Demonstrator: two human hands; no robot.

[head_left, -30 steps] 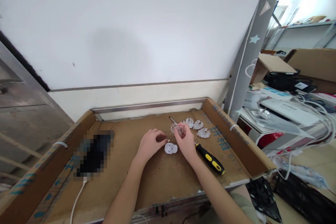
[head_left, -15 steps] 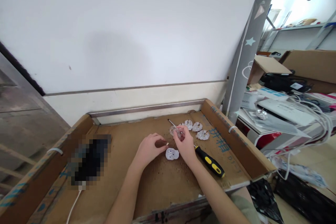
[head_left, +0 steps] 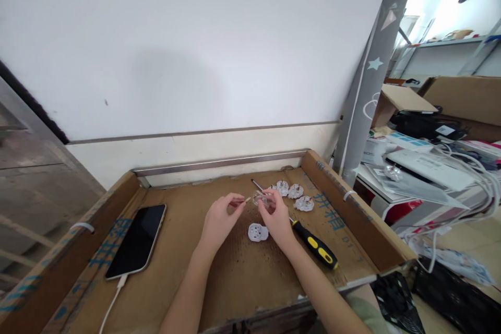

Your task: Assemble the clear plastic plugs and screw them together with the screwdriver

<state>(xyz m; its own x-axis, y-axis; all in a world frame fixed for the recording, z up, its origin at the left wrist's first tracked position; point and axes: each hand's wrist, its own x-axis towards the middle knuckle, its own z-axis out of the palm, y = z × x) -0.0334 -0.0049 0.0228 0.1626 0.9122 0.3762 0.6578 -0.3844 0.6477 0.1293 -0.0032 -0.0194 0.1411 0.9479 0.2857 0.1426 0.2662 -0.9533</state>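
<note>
My left hand pinches a small, light-coloured metal pin between thumb and fingertips. Close beside it, my right hand grips a clear plastic plug part, partly covered by the fingers. The pin's tip points toward this part, with a small gap between them. Below both hands a white plastic plug piece with holes lies flat on the cardboard. A screwdriver with a black and yellow handle lies right of my right forearm, its shaft passing behind the right hand.
More clear plug parts with metal pins lie beyond my right hand. A phone with a white cable rests at the left of the cardboard tray, which has raised sides. A cluttered shelf with boxes and cables stands at right.
My left hand has lifted the metal pin up from near the white piece toward the clear plug part. The right hand has stayed nearly in place.
</note>
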